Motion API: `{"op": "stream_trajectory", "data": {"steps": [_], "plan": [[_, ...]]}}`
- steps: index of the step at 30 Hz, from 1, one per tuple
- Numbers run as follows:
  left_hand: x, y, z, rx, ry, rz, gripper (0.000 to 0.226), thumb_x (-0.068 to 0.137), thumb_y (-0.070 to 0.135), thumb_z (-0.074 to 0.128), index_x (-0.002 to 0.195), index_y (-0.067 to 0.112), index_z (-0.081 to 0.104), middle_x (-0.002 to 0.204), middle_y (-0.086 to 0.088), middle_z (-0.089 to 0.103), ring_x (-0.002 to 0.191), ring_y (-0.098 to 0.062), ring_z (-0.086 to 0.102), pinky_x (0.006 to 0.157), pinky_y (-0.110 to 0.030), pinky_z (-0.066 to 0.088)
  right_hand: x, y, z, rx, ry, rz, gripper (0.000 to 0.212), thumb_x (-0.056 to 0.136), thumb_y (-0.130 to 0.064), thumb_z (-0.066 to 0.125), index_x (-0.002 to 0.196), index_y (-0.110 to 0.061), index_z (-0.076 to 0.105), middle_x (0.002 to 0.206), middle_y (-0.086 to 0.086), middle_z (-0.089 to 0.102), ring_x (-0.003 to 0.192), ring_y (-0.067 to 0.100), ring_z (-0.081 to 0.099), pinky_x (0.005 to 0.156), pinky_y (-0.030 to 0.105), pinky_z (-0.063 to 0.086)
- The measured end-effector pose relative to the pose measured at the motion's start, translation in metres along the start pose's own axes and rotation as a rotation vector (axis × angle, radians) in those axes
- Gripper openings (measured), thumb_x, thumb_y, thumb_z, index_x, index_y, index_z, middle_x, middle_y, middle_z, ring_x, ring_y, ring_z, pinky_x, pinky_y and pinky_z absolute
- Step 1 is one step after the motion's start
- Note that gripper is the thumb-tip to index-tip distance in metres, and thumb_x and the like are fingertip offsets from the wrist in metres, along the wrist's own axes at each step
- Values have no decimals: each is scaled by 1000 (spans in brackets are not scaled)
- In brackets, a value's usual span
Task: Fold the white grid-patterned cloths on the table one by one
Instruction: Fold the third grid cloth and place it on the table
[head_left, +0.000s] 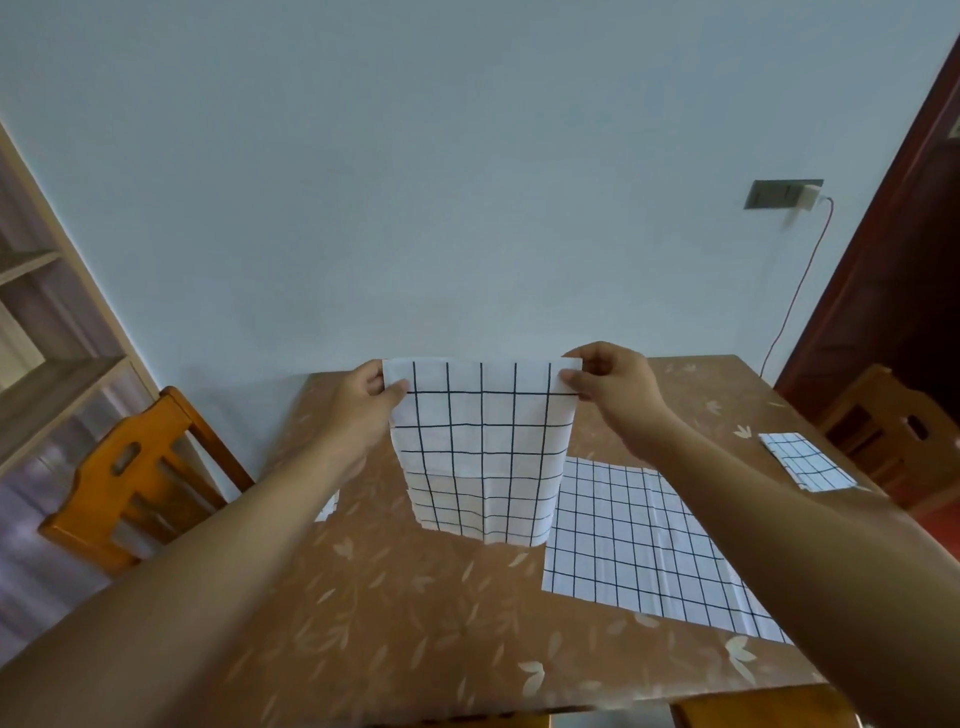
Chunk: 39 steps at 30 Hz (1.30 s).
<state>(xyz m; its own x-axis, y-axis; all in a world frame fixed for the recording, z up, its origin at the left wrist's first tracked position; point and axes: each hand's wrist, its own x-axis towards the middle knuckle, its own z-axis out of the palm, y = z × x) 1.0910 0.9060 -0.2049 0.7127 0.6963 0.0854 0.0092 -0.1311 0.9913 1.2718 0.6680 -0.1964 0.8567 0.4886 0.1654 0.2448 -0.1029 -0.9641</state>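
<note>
We hold a white black-gridded cloth (483, 452) above the brown leaf-patterned table (395, 623), our left hand (363, 400) and right hand (613, 387) pinching its top corners; it hangs clear, bare tabletop to its left, a flat gridded cloth (644, 551) spread to its right.

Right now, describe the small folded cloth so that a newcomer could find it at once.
Start at the brown leaf-patterned table. Follow its right edge towards the far corner; the folded cloth lies there. It is the smallest grid cloth, unlike the spread cloth and the held cloth.
</note>
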Motion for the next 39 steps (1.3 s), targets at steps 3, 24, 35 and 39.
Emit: {"op": "stream_trajectory", "data": {"steps": [3,24,35,39], "plan": [[5,11,-1,-47,-42,12,22,99,4,60,102,22,71,100,7,79,96,-13,75,84,-33,58,5,-16,-6,254,-22,50,5,90,-8,74,93,-6,72,93,17,67,87,26,65,88,47,55],[-7,-7,-33,-321,-442,-360,60,81,36,84,129,9,62,125,-23,68,116,-40,65,103,-56,50,-12,-53,21,631,-471,350,46,102,-28,55,138,0,60,133,25,67,115,40,69,93,51,59],[5,-6,-25,-231,-184,-230,63,75,40,88,127,13,65,126,-12,71,122,-34,64,108,-62,43,-21,-6,15,340,-316,365,17,99,-18,63,108,-7,72,103,15,75,85,27,74,81,44,60],[4,-3,-20,-193,-190,-241,29,98,21,65,123,7,68,119,-15,74,113,-33,70,106,-56,48,-23,1,11,263,-155,301,3,97,-3,63,100,-3,62,94,19,69,77,27,71,69,42,63]]}}
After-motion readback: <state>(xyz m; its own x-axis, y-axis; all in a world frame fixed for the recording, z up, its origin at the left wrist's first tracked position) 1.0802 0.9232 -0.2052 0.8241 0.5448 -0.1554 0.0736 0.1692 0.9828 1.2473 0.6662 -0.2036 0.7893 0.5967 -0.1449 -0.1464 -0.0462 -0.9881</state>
